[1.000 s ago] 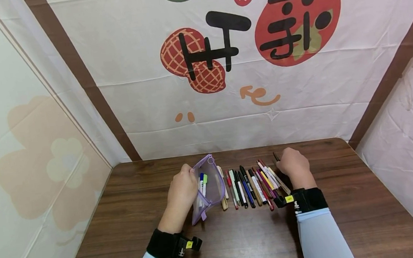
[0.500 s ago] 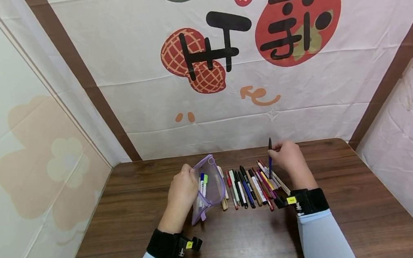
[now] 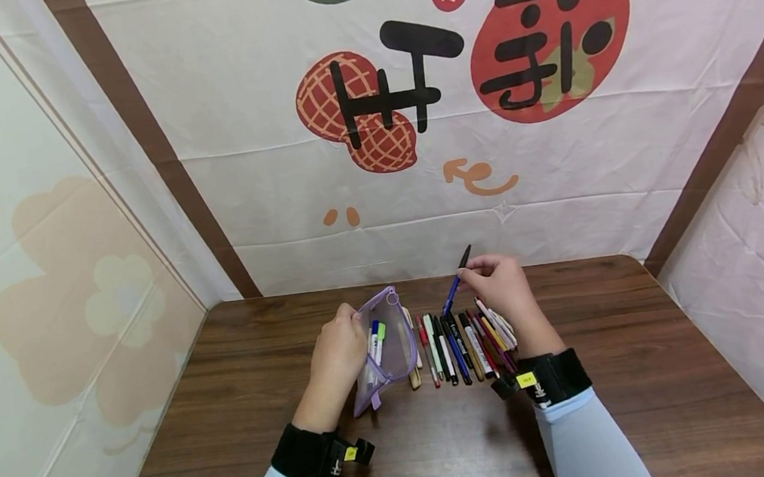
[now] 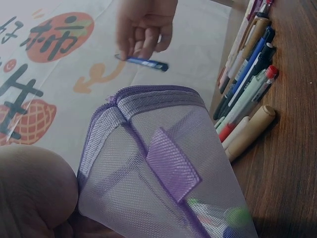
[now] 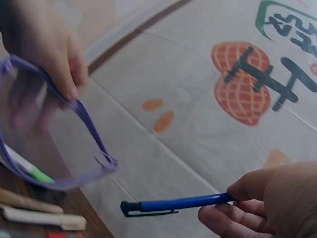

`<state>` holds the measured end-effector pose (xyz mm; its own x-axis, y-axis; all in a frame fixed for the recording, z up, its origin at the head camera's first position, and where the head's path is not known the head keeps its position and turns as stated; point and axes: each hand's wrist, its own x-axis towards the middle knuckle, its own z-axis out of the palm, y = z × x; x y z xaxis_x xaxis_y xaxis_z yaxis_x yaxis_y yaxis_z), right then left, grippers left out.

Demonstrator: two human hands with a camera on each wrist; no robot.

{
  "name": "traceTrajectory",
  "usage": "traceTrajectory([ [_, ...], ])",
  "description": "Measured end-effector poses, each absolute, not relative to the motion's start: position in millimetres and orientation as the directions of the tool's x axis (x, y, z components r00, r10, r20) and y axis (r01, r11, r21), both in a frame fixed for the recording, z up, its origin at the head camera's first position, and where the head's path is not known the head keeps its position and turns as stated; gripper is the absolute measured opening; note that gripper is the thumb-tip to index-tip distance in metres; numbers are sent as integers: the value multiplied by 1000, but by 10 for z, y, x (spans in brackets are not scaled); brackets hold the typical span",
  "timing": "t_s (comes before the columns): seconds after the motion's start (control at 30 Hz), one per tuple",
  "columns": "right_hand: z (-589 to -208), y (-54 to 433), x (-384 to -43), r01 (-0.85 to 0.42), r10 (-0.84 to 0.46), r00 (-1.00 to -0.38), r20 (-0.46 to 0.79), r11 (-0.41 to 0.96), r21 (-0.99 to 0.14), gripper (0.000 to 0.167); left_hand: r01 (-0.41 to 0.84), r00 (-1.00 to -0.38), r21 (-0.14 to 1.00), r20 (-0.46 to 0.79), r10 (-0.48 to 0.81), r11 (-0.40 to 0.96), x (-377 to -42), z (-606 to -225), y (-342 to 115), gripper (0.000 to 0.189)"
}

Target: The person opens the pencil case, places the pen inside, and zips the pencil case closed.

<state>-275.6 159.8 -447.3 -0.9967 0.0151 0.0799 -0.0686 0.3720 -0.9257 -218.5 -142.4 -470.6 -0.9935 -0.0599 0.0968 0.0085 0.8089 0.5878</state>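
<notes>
My left hand (image 3: 338,346) grips the edge of a purple mesh zip pouch (image 4: 163,148) and holds its mouth spread. Inside the pouch are a few markers (image 3: 377,343), with blue and bright green ends. My right hand (image 3: 500,283) pinches a blue pen (image 5: 183,202) by one end, between thumb and fingers. In the head view this pen (image 3: 457,280) slants above the far ends of the row of pens, to the right of the pouch. The right wrist view shows its dark clip end pointing toward the pouch opening.
A row of several pens and markers (image 3: 468,344) lies side by side on the brown wooden table (image 3: 454,444), right of the pouch. A printed white cloth (image 3: 269,195) hangs behind the table's far edge.
My right hand has lifted the blue pen from the row's right end and carried it left, over the pens toward the pouch. My left hand and the pouch have stayed still.
</notes>
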Motion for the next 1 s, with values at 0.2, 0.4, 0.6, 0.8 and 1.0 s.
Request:
traceTrajectory([
  [0.2, -4522, 1326, -2709, -54, -64, -997, 38, 276, -960, 21, 2, -994, 589, 91, -64, 808, -2185, -4725, -1437, 32],
  [0.4, -4589, 1023, -2639, -27, -138, -990, -6, 237, -971, 19, 2, -994, 596, 91, -65, 803, -2183, -4724, -1443, 32],
  [0.6, -4703, 804, -2598, -39, -166, -986, -16, 320, -947, 21, 10, -993, 601, 97, -61, 799, -2187, -4720, -1446, 33],
  [0.8, -4748, 698, -2543, -76, -238, -971, -21, 388, -919, 23, 3, -993, 596, 94, -66, 803, -2193, -4721, -1438, 32],
  [1.0, -4771, 638, -2498, -59, -315, -947, -71, 386, -921, 24, 1, -992, 592, 102, -74, 806, -2201, -4724, -1442, 29],
])
